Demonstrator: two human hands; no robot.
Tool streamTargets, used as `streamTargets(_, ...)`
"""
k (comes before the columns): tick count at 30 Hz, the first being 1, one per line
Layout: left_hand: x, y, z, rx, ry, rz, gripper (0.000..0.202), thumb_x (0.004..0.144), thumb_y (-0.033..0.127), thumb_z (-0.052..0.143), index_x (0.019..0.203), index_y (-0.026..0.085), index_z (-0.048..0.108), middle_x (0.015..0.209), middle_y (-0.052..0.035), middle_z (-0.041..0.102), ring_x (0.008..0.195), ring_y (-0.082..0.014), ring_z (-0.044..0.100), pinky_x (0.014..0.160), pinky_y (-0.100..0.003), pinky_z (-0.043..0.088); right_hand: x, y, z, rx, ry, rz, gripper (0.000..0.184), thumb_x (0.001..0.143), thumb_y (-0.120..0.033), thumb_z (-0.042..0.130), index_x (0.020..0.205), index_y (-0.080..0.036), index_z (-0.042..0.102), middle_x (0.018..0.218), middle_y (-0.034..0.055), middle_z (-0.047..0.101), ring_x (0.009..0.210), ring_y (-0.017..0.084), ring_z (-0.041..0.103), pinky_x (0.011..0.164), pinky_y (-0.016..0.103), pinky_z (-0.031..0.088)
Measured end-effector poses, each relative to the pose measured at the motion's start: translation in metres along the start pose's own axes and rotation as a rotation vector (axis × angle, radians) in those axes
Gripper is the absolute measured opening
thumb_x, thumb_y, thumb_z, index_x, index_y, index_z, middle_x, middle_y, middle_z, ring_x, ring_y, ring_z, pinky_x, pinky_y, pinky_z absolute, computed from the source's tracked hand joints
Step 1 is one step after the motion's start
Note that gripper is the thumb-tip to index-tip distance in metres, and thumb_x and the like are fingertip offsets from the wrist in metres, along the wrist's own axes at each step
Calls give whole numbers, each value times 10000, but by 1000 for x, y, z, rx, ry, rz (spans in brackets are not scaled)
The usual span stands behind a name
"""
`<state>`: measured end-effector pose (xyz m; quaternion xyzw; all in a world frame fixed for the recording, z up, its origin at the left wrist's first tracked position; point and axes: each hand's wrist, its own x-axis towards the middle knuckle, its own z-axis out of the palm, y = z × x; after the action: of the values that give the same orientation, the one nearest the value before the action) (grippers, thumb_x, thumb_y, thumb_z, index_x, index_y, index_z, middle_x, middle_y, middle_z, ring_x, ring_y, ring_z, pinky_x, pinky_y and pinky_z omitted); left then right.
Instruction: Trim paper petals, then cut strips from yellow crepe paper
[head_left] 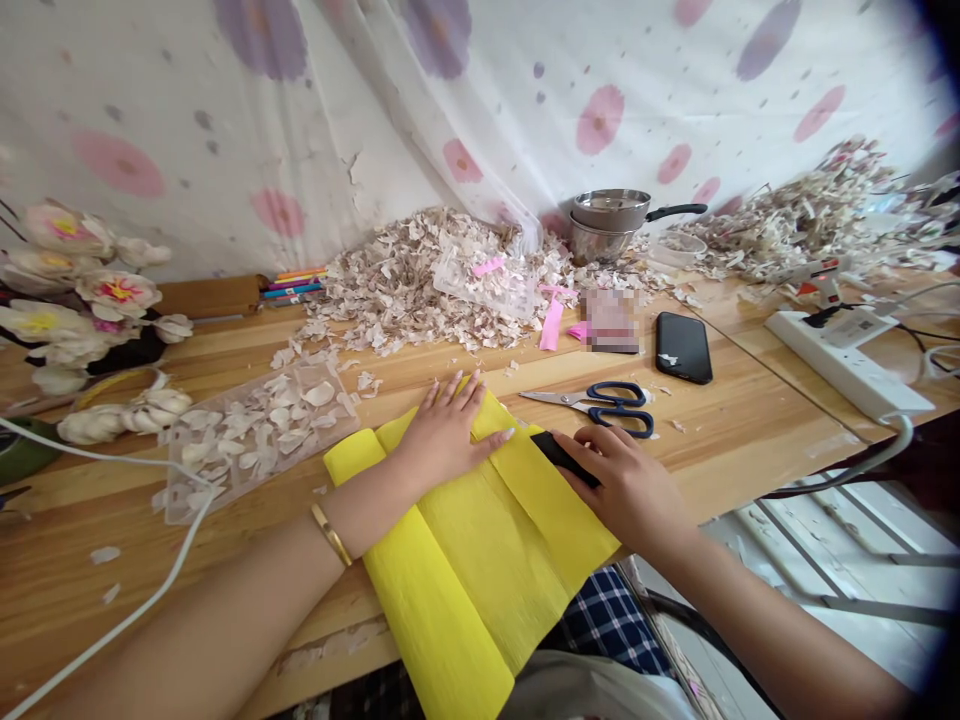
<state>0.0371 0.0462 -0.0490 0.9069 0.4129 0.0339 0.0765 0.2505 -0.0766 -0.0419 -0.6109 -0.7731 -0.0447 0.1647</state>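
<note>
2 hands (450,435) on yellow crepe paper (480,540), long axis twd body.

Crepe paper (480,540) bright yellow; scissor handles (621,410) navy; cloth (337,100) white, pink-purple blooms.

Upper centre, a pixelated object (609,320) beside the black phone (683,347) is blurred past reading. The right hand (626,490) hides most of a black item (564,458) on the yellow crepe paper (480,540) — the paper runs off the bottom edge — and a dark green thing (22,450) is cut off at the left edge.
</note>
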Motion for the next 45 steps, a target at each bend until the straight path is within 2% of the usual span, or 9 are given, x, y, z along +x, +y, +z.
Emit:
streamTargets(4, 1, 3, 0, 22, -5, -22, 911, 857, 730, 260, 1476, 62, 272, 1565, -128, 200, 1442, -329, 162, 1175, -499, 138, 5, -2, 0, -29, -7, 10, 335, 942, -338, 504, 1201, -167, 629, 1003, 127, 616, 913, 270, 584, 721, 371, 536)
streamTargets(10, 2, 4, 2, 44, -25, -84, 1018, 822, 763, 287, 1470, -19, 221, 1559, -191, 162, 1450, -299, 143, 1187, -464, 121, 5, 2, 0, -30, -22, 34, 339, 921, -331, 547, 1209, -176, 633, 986, 109, 609, 894, 260, 587, 737, 366, 531)
streamTargets(16, 2, 5, 1, 51, -20, -66, 971, 836, 737, 298, 1469, 2, 242, 1558, -180, 176, 1450, -288, 152, 1184, -464, 125, 14, 1, 6, -64, -13, 39, 332, 925, -355, 538, 1200, -201, 640, 1003, 100, 613, 894, 255, 591, 690, 341, 522)
streamTargets(25, 3, 5, 2, 58, -8, -77, 983, 823, 733, 345, 1463, -6, 249, 1550, -196, 194, 1443, -304, 175, 1175, -473, 144, 37, -3, 7, -45, -39, 34, 291, 911, -317, 572, 1159, -187, 650, 973, 91, 612, 888, 248, 592, 750, 337, 502)
streamTargets(36, 3, 4, 3, 67, 0, -84, 1015, 816, 764, 293, 1470, -9, 232, 1554, -179, 188, 1445, -290, 178, 1181, -472, 138, 28, 4, 10, -70, -11, 42, 328, 925, -345, 544, 1201, -192, 633, 1009, 101, 609, 919, 252, 590, 765, 341, 498)
streamTargets(45, 3, 5, 4, 70, -5, -83, 1006, 824, 748, 305, 1468, -21, 226, 1553, -186, 192, 1443, -298, 179, 1177, -482, 142, 39, -3, 11, -117, -30, 40, 343, 927, -330, 548, 1225, -181, 627, 1012, 104, 623, 897, 246, 593, 739, 322, 498)
